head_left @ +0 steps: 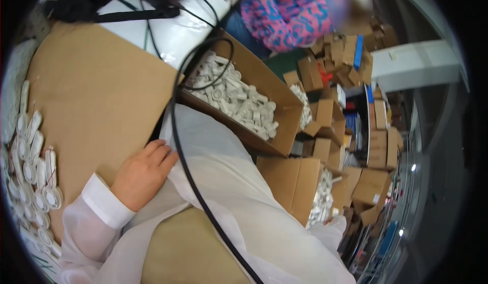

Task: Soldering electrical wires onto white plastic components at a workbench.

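the left hand (144, 175) lay flat, fingers spread and gripping nothing, on the cardboard sheet (96, 96) at the table's near edge; right hand unseen. the black cable (179, 147) beside it might have snagged the open box of white tags (239, 103) beyond, tipping it.

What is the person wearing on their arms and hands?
Only one of the person's own hands shows, the left hand. It is bare: no glove, and no ring or watch can be seen. The arm wears a thin, see-through white sleeve that ends in a solid white cuff at the wrist. More of the same gauzy white garment spreads to the right, with a black cable running across it.
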`<state>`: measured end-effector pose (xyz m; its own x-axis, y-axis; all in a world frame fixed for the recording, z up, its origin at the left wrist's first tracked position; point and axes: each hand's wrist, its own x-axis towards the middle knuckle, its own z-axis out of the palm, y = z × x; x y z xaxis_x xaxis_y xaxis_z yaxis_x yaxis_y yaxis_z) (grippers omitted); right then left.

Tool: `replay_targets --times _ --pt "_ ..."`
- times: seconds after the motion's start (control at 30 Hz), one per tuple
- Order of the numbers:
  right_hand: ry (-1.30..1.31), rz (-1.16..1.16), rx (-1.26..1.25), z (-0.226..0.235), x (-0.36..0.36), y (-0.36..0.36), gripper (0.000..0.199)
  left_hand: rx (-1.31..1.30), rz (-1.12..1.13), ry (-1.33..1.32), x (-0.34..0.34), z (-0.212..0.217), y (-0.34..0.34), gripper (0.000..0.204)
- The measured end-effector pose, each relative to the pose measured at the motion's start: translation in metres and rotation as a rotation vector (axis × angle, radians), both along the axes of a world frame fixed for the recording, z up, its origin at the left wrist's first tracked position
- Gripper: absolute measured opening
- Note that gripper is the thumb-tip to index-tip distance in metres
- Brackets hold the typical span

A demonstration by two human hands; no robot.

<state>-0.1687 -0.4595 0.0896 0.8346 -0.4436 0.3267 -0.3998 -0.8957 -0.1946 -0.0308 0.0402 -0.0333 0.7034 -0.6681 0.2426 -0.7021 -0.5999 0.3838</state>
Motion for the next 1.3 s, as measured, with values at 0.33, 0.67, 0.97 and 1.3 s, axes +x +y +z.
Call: replay_targets --times 0.33,0.67,0.97,1.3 --pt "0.237 -0.013 0.392 0.000 0.043 -0.144 0.090 -0.159 0.076 -0.060 0.010 0.012 0.005 0.030" --pt "0.552 0.813 0.325 -0.208 0.392 -0.017 0.116 -0.233 0.373 -0.004 0.026 0.018 -0.001 0.034" --pt "0.759 0.654 0.209 -0.349 0.451 0.061 0.116 -0.417 0.683 0.035 0.029 0.024 0.023 0.025" --pt "0.464 0.282 0.327 -0.435 0.404 0.053 0.086 -0.630 1.114 0.117 0.052 0.022 0.023 0.018"
